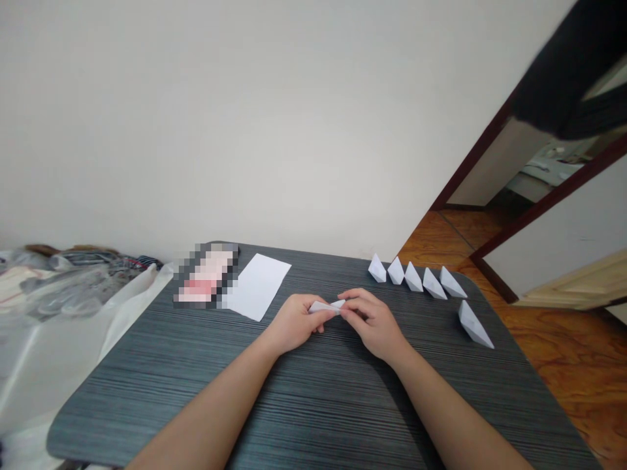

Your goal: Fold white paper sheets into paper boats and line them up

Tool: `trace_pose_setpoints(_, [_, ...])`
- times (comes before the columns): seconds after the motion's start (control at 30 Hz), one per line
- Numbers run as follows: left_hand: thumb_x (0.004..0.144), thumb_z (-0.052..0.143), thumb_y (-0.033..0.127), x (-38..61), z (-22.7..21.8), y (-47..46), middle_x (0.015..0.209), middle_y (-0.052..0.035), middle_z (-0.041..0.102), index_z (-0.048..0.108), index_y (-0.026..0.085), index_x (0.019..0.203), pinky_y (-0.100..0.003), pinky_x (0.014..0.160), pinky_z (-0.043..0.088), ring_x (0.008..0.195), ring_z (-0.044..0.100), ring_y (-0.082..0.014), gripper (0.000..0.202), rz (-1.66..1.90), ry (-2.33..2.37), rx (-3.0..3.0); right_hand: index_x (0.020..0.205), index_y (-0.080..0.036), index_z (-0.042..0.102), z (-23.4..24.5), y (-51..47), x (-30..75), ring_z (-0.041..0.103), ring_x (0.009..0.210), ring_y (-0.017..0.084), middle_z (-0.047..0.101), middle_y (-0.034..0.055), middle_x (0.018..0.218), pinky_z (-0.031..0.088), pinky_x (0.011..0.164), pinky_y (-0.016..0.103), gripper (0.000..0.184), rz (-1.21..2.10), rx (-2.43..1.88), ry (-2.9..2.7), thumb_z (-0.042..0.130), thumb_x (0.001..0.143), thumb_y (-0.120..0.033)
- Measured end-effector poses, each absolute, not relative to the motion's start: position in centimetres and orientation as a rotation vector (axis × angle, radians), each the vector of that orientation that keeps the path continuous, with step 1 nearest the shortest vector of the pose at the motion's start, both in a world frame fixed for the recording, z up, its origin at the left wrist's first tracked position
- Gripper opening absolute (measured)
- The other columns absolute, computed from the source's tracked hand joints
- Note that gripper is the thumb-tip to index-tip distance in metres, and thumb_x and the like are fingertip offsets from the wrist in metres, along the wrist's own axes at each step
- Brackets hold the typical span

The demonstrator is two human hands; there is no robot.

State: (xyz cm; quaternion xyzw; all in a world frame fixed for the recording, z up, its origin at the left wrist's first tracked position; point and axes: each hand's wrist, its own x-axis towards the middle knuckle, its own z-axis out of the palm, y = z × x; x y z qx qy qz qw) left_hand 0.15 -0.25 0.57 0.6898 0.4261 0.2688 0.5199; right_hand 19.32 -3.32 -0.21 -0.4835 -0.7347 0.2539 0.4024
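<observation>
Between my two hands is a small piece of folded white paper, pinched just above the middle of the dark table. My left hand grips its left end with thumb and fingers. On the other end, my right hand closes its thumb and fingertips. The fingers cover much of the fold, so its full shape is hidden. Up and to the left lies a flat white paper sheet. Several folded paper boats stand at the right, one of them a nearer paper boat apart from the row.
A blurred-out rectangular item lies at the table's back left. The row of paper boats runs along the back right edge. A pale wall rises behind the table. Plastic-wrapped things sit left; wooden floor shows right.
</observation>
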Motion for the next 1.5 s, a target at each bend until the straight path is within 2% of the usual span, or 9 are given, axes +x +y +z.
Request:
trace_pose_setpoints(0.37, [0.078, 0.056, 0.038, 0.4, 1.0, -0.4, 0.065, -0.0011, 0.063, 0.065, 0.016, 0.09, -0.021, 0.055, 0.042, 0.058, 0.057, -0.0122, 0.026, 0.625, 0.978, 1.651, 0.078, -0.019, 0.065, 0.0, -3.3, 19.2, 0.056, 0.092, 0.018, 0.06, 0.0064, 0.098, 0.044, 0.079, 0.03, 0.016, 0.595, -1.188, -1.919, 0.052, 0.085, -0.014])
trace_pose_setpoints(0.57, [0.08, 0.053, 0.035, 0.4, 1.2, -0.4, 0.062, -0.0012, 0.062, 0.065, 0.015, 0.085, -0.021, 0.056, 0.044, 0.057, 0.058, -0.0119, 0.023, 0.633, 0.969, 1.639, 0.081, -0.02, 0.065, 0.0, -3.3, 19.0, 0.056, 0.09, 0.018, 0.059, 0.0064, 0.098, 0.045, 0.077, 0.03, 0.014, 0.625, -1.172, -1.919, 0.053, 0.085, -0.015])
trace_pose_setpoints(0.73, [0.081, 0.052, 0.037, 0.3, 0.6, -0.2, 0.061, -0.0019, 0.062, 0.063, 0.015, 0.084, -0.022, 0.054, 0.044, 0.056, 0.058, -0.0124, 0.025, 0.682, 0.994, 1.582, 0.088, -0.02, 0.063, -0.3, -3.3, 19.3, 0.054, 0.1, 0.019, 0.057, 0.008, 0.106, 0.044, 0.084, 0.033, 0.018, 0.625, -1.168, -1.786, 0.046, 0.087, -0.013])
trace_pose_setpoints(0.93, [0.081, 0.053, 0.038, 0.3, 0.4, -0.2, 0.061, -0.0024, 0.062, 0.063, 0.015, 0.084, -0.022, 0.054, 0.045, 0.055, 0.058, -0.0123, 0.026, 0.689, 0.967, 1.562, 0.085, -0.019, 0.061, -0.5, -3.4, 19.2, 0.057, 0.083, 0.017, 0.055, 0.0084, 0.108, 0.045, 0.064, 0.028, 0.01, 0.706, -1.197, -1.829, 0.052, 0.085, -0.019])
trace_pose_setpoints(1.1, [0.08, 0.055, 0.037, 0.5, 0.4, -0.3, 0.064, -0.0024, 0.063, 0.062, 0.015, 0.089, -0.023, 0.056, 0.047, 0.057, 0.06, -0.013, 0.025, 0.688, 0.951, 1.571, 0.076, -0.019, 0.058, 0.0, -3.3, 19.0, 0.056, 0.085, 0.017, 0.059, 0.0058, 0.094, 0.043, 0.074, 0.03, 0.013, 0.669, -1.197, -1.856, 0.05, 0.086, -0.017])
trace_pose_setpoints(1.23, [0.079, 0.057, 0.032, 0.5, 0.2, -0.2, 0.066, -0.0012, 0.065, 0.056, 0.018, 0.108, -0.025, 0.059, 0.049, 0.059, 0.062, -0.0138, 0.033, 0.714, 0.999, 1.553, 0.073, -0.019, 0.055, -0.1, -3.3, 19.0, 0.054, 0.076, 0.016, 0.058, 0.0034, 0.081, 0.042, 0.07, 0.029, 0.013, 0.681, -1.234, -1.851, 0.05, 0.085, -0.015])
trace_pose_setpoints(1.3, [0.08, 0.055, 0.031, 0.5, 0.2, -0.3, 0.067, -0.0022, 0.066, 0.057, 0.018, 0.107, -0.025, 0.06, 0.049, 0.061, 0.063, -0.0142, 0.031, 0.702, 0.997, 1.549, 0.072, -0.019, 0.055, -0.3, -3.3, 19.0, 0.054, 0.076, 0.016, 0.058, 0.003, 0.08, 0.042, 0.071, 0.029, 0.013, 0.706, -1.244, -1.829, 0.051, 0.084, -0.015])
trace_pose_setpoints(1.43, [0.082, 0.052, 0.033, 0.5, 0.5, -0.3, 0.07, -0.0049, 0.067, 0.062, 0.015, 0.09, -0.023, 0.058, 0.047, 0.062, 0.063, -0.0143, 0.022, 0.681, 0.969, 1.57, 0.09, -0.02, 0.055, -1.4, -3.2, 18.7, 0.056, 0.071, 0.015, 0.057, 0.0015, 0.078, 0.044, 0.067, 0.028, 0.006, 0.922, -1.227, -1.63, 0.051, 0.085, -0.02])
trace_pose_setpoints(1.5, [0.081, 0.053, 0.033, 0.5, 0.7, -0.3, 0.067, -0.0048, 0.066, 0.062, 0.014, 0.09, -0.023, 0.057, 0.047, 0.061, 0.062, -0.014, 0.023, 0.68, 0.965, 1.551, 0.108, -0.021, 0.048, -1.9, -3.2, 18.6, 0.057, 0.07, 0.014, 0.057, 0.0016, 0.084, 0.046, 0.064, 0.027, 0.024, 1.064, -1.171, -1.501, 0.052, 0.084, -0.022])
